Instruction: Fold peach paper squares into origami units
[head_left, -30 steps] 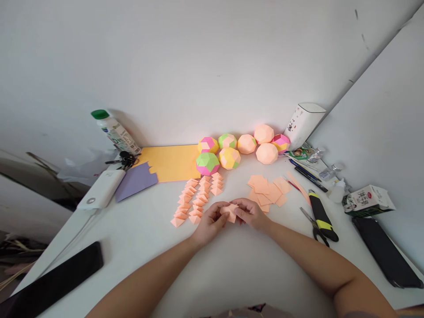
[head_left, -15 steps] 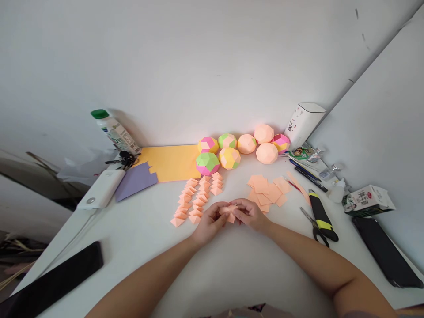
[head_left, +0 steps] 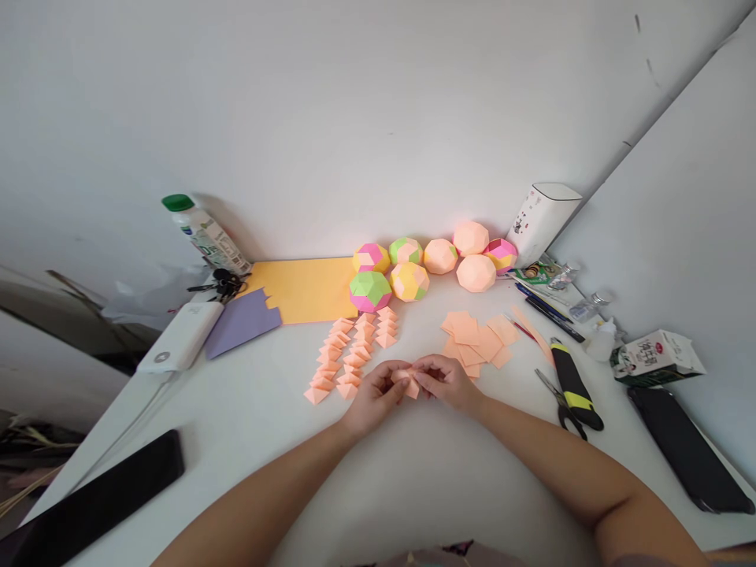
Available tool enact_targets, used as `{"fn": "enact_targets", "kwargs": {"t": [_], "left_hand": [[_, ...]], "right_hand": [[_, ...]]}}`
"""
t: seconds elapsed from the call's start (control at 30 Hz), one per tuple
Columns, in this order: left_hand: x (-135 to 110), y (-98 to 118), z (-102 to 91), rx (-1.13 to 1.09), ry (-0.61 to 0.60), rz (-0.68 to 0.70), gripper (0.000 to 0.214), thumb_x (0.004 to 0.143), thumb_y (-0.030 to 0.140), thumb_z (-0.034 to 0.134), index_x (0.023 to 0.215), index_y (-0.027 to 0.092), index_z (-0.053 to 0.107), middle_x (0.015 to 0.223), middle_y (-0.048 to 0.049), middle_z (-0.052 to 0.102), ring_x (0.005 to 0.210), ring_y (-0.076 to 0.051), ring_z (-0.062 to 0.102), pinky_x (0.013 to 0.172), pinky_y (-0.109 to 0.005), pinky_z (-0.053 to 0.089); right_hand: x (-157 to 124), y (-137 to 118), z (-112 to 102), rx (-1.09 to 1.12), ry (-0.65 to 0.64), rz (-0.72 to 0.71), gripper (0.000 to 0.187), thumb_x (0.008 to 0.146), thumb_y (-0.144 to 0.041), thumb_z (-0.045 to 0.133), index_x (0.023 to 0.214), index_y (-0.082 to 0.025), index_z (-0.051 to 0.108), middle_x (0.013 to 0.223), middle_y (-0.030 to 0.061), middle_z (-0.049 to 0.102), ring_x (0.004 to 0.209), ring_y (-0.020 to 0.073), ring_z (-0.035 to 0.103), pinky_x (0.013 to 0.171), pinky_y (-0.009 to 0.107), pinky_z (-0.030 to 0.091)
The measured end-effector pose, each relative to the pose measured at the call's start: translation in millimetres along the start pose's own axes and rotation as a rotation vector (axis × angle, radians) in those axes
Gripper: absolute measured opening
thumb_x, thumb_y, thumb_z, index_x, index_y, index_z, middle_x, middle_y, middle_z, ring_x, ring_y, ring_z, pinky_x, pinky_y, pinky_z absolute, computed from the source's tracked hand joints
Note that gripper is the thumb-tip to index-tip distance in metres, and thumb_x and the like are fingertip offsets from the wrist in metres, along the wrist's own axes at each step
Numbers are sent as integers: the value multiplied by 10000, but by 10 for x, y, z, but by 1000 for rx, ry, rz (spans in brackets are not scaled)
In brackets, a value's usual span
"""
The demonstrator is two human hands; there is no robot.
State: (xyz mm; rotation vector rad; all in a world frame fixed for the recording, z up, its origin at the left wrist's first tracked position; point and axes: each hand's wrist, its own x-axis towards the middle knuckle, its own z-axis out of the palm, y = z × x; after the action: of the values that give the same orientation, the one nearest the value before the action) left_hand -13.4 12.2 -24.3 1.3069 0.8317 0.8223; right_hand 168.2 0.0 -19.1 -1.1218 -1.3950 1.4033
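Observation:
Between my two hands is a small peach piece of folded paper [head_left: 407,383], partly covered by fingers. My left hand [head_left: 376,394] pinches its left side with thumb and fingers. On the other side my right hand [head_left: 447,383] is closed on the right part of the same paper. To the left, folded peach paper pieces [head_left: 355,358] lie in overlapping rows. Flat peach paper sheets [head_left: 481,341] are scattered just beyond my right hand. Farther back sit several faceted paper balls [head_left: 370,291] in peach, yellow, green and pink.
Yellow paper [head_left: 313,291] and purple paper [head_left: 243,321] lie at left, near a white power bank [head_left: 182,339], keys [head_left: 224,283] and a green-capped bottle [head_left: 206,234]. At right are scissors [head_left: 564,409], a box cutter [head_left: 574,386], pens [head_left: 549,311], a carton [head_left: 655,356] and a black phone [head_left: 691,449].
The fingers of my right hand have shifted slightly on the folded paper. My left hand and the things on the table look the same.

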Motion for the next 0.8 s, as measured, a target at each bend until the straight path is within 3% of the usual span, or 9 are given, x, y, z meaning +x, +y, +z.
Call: {"fn": "enact_targets", "kwargs": {"t": [0.8], "left_hand": [[-1, -12, -1, 17, 16, -5, 275, 823, 379, 586, 1021, 188, 570, 657, 34, 502, 568, -97, 484, 539, -218, 408]], "right_hand": [[-5, 5, 14, -7, 3, -5, 185, 816, -321, 613, 920, -168, 631, 667, 1, 606, 531, 106, 548, 501, 234, 441]]}}
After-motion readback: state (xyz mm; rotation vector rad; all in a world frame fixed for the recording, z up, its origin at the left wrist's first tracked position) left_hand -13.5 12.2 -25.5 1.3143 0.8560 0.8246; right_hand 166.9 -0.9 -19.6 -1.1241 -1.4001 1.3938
